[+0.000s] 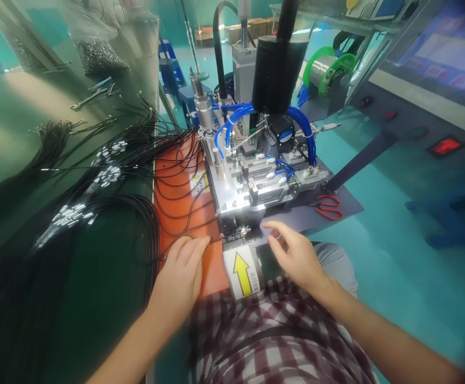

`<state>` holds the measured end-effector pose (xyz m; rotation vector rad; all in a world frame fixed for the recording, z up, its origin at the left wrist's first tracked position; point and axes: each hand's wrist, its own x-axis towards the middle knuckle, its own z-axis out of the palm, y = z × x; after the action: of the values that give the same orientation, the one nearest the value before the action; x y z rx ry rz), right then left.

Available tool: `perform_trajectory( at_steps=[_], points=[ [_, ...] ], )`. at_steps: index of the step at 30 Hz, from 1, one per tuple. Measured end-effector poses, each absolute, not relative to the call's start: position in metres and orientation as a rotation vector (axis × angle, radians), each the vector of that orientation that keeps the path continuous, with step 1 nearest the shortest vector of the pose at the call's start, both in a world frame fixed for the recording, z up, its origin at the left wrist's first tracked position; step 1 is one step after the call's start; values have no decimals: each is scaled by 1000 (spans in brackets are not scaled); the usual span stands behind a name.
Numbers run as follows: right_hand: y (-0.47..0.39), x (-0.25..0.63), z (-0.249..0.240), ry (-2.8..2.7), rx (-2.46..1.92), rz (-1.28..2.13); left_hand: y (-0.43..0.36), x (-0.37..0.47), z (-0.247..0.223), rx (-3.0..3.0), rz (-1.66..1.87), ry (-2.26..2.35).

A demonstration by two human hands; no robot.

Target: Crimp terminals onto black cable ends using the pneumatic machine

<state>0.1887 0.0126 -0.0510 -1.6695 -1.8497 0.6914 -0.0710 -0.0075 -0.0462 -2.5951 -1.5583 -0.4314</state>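
Observation:
My left hand [182, 266] is closed, its thumb and fingertips pinching a thin black cable [216, 239] over the orange plate [212, 272]. The cable runs toward a small metal fixture [234, 234] at the front of the machine [232, 192]. To the right of that fixture is my right hand [294, 255], thumb and index finger apart, with nothing between them. Below the fixture sits a white-labelled motor housing [242, 272] with a yellow arrow. The cable's end at the fixture is too small to make out clearly.
Bundles of black cables [136, 208] with shiny ends cover the green table at left. Red-handled pliers [330, 207] lie on the machine's dark base at right. Behind stand a green wire spool [328, 69] and a black nozzle [278, 74]. A control panel [428, 112] rises at right.

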Motion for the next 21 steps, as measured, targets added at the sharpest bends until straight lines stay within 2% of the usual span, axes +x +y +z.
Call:
perform_trajectory(
  at_steps=[8, 17, 21],
  points=[
    [8, 176, -54, -2015, -1445, 647, -8, -74, -49, -2593, -462, -1514],
    [24, 168, -44, -2384, -1476, 146, -10, -73, -48, -2566, -471, -1538],
    [20, 172, -45, -2284, -1438, 244, -10, -73, -50, -2552, -465, -1529]
  ],
)
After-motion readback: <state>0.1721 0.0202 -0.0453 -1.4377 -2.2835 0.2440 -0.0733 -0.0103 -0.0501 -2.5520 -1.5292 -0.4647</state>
